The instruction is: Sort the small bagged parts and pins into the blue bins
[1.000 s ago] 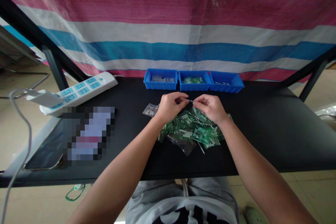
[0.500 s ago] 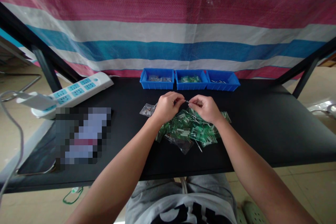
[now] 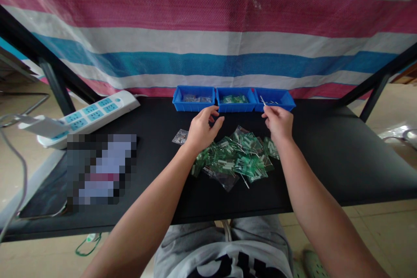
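My right hand pinches a thin silvery metal rod, its tip pointing up over the front wall of the right blue bin. A few similar slim metal pieces lie inside that bin. My left hand holds nothing, thumb and fingers apart, just in front of the left and middle bins. Between and below both hands spreads a pile of small green-tinted clear packets with pale and metal pieces in them. One loose metal rod sticks out at the pile's front.
The left blue bin contains clear packets, the middle blue bin green ones. A clear packet lies left of the pile. Further left are a white power strip with a plugged-in adapter and a pixelated object. A striped sheet hangs behind.
My hands have moved apart. The right one has gone right and up to the right bin with the metal rod; the left one has opened and shifted slightly.
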{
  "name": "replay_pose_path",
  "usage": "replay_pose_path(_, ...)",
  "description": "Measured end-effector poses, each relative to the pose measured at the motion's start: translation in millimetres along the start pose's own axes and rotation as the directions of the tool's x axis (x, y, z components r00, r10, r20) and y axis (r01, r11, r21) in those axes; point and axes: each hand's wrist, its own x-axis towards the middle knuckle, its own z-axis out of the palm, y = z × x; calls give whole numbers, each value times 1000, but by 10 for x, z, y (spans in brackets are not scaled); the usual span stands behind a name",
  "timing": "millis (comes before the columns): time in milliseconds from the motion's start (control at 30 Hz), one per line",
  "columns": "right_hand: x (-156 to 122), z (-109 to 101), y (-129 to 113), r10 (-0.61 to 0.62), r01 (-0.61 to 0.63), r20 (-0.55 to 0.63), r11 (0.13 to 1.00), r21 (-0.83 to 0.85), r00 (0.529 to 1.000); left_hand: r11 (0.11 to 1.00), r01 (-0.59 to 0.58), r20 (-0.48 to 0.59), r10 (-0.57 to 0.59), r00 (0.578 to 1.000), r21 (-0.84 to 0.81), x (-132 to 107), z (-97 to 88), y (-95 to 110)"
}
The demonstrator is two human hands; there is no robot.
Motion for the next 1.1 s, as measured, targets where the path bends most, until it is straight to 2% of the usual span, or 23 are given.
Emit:
replay_pose_path(100, 163, -101, 34, 177, -141, -172, 969, 205, 969, 1000, 6, 23, -6, 1000, -4, -2, 6, 0)
replay_pose_path(167, 225, -146, 43, 266, -205, -203, 938, 280, 942, 1000, -5, 38, 6, 999, -5, -9, 16, -5)
replay_pose_path(333, 311, -182, 54, 315, -220, -226, 905, 365, 922, 1000, 4, 64, -4, 998, 0, -13, 25, -17)
replay_pose_path(433, 354, -217, 50, 316, -226, -163, 882, 413, 935, 1000, 18, 79, -18, 997, 1, -7, 16, -13)
replay_pose_path(600, 371, -348, -15, 273, -263, 50, 836, 481, 961, 999, 33, 98, -34, 995, 12, 4, -5, -16)
replay_pose_path(733, 336, -384, -73, 250, -261, 88, 841, 474, 964, 998, 53, 102, -55, 993, 24, 18, -21, -33)
replay_pose_path(900, 260, -287, -83, 252, -286, 136, 844, 455, 958, 997, 56, 113, -60, 992, 44, 32, -31, -63)
replay_pose_path(1000, 166, -178, -65, 200, -252, 172, 891, 377, 965, 998, 40, 121, -46, 992, 58, 33, -30, -94)
replay_pose_path(1100, 8, -55, -53, 28, -60, 268, 992, 113, 963, 996, 12, 144, -25, 989, 87, 31, -24, -128)
